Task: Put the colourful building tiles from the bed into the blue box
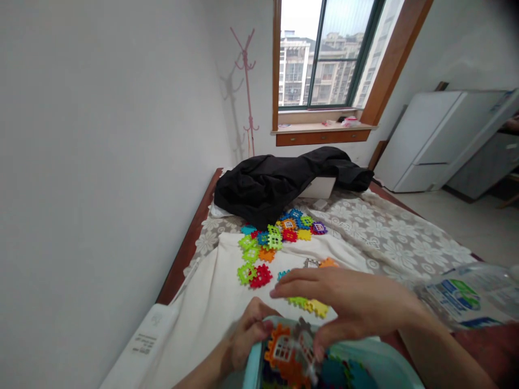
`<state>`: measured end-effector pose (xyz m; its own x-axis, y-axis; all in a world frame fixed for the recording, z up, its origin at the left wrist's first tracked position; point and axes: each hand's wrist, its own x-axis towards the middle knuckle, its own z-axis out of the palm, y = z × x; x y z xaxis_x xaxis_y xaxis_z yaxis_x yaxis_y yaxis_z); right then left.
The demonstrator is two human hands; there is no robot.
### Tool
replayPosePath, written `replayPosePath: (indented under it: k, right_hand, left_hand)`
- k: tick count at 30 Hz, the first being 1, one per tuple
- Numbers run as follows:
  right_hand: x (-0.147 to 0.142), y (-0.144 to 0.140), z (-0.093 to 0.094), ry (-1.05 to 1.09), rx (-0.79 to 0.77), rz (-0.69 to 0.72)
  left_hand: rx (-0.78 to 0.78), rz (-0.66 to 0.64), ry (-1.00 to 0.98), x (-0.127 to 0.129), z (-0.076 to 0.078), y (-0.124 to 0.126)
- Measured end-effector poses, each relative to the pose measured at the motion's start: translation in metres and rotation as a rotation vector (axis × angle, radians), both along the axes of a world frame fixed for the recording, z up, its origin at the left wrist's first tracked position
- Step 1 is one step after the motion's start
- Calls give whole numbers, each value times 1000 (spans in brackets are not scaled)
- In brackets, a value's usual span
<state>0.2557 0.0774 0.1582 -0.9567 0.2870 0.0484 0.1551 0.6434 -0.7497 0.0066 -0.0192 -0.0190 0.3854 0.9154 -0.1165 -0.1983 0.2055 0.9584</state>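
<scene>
My left hand (pixel 248 336) is closed on the rim of a light teal plastic bin (pixel 387 354) at the bottom of the view. Over the bin, my right hand (pixel 344 300) has its fingers stretched out and its thumb apart, pointing down at the contents. Inside lie notched plastic building blocks: an orange window block (pixel 279 346) shows clearly, and a grey block (pixel 305 336) near my right thumb is blurred. Blue and green blocks sit deeper. Beyond the bin, a red block (pixel 261 276) and a lime green block (pixel 246 274) touch on a white cloth (pixel 217 294).
More colourful blocks (pixel 274 236) spread across the cloth, near a black garment (pixel 259 183). A patterned tablecloth (pixel 389 232) covers the table. Clear plastic packaging (pixel 466 294) stands at the right, a white box (pixel 141 346) at the left. A wall borders the left side.
</scene>
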Motion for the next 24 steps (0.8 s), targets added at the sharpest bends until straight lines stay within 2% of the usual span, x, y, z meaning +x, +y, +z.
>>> replayPosePath:
  k: [2, 5, 9, 11, 13, 18, 20, 24]
  right_hand:
    - [5, 6, -12, -44, 96, -140]
    - [17, 15, -49, -170, 136, -305]
    - [29, 3, -110, -346, 193, -454]
    - [33, -7, -132, -371, 207, -510]
    - [37, -14, -142, -337, 194, -533]
    - [35, -12, -137, -121, 133, -531]
    - [24, -11, -142, -86, 157, -510]
    - [0, -11, -164, -32, 293, -465]
  left_hand:
    - [41, -63, -9, 2, 11, 5]
    - [84, -188, 0, 3, 22, 10]
    - [117, -199, 28, 0, 23, 12]
    - [114, -194, 26, 0, 20, 12]
    - [112, -195, 9, 0, 20, 12]
    - [124, -203, -12, 3, 25, 12]
    - [127, -213, -18, 3, 27, 12]
    - [171, -207, 7, 5, 33, 13]
